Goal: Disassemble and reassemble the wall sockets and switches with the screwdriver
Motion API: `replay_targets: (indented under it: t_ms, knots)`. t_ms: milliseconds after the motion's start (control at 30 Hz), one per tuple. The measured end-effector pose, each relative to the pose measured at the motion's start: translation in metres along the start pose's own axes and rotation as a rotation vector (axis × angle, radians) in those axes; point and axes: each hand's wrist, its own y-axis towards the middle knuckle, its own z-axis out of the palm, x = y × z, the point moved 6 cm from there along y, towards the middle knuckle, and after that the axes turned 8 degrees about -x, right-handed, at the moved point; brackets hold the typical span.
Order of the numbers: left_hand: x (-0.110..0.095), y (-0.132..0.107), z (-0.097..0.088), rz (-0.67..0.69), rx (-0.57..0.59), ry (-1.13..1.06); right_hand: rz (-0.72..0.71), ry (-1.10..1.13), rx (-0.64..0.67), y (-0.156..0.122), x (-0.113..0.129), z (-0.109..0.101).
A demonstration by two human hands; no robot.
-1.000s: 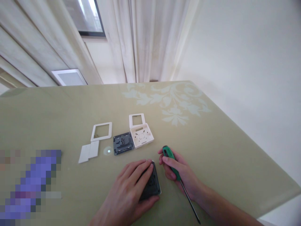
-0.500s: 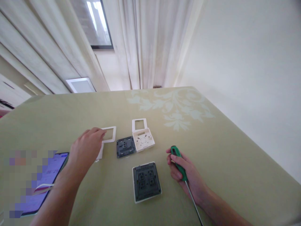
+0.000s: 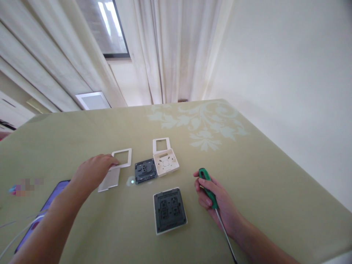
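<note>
My left hand [image 3: 96, 170] reaches to the left side of a white switch frame [image 3: 129, 157], its fingers closed over the frame's lower left edge; the fingertips are partly hidden. Just below that frame lie flat white switch plates [image 3: 111, 179]. My right hand [image 3: 217, 198] is wrapped round the green handle of a screwdriver [image 3: 209, 187], whose metal shaft points down towards me. Between my hands a dark-backed switch panel [image 3: 169, 211] with a white rim rests on the cloth. Behind it are a dark grey mounting plate [image 3: 145, 171] and a white back box [image 3: 166, 163].
A second white frame [image 3: 161, 145] touches the back box's far side. At left a phone [image 3: 56, 192] and a white cable [image 3: 20, 231] lie partly under my left forearm. The table has a green cloth [image 3: 247, 176]; a wall [image 3: 302, 91] runs along its right side.
My left hand has moved slightly left with the white frame, and more of the white plates shows. The view has shifted a little. My right hand keeps its hold on the screwdriver.
</note>
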Motion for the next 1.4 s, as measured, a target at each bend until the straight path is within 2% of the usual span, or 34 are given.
replay_targets:
  t_ms: [333,533,800,967,1133,1400]
  knots:
    - [-0.014,0.004,-0.001,0.082,0.01,0.048,-0.014,-0.016,0.005,0.0,0.0,0.001]
    - [-0.015,0.006,0.003,0.024,-0.001,0.074,-0.026,-0.046,0.02,0.001,0.001,0.002]
    - [-0.004,0.01,0.014,-0.064,0.007,-0.033,0.004,-0.064,0.011,0.003,-0.003,0.002]
    - [0.004,0.019,0.019,-0.127,0.042,-0.058,0.005,-0.078,-0.003,0.003,-0.005,0.001]
    - [0.001,0.024,0.02,-0.142,0.09,-0.044,-0.001,-0.111,0.021,0.006,-0.006,0.0]
    - [-0.011,0.016,0.01,-0.152,-0.023,-0.029,0.055,-0.318,0.114,0.001,-0.015,0.004]
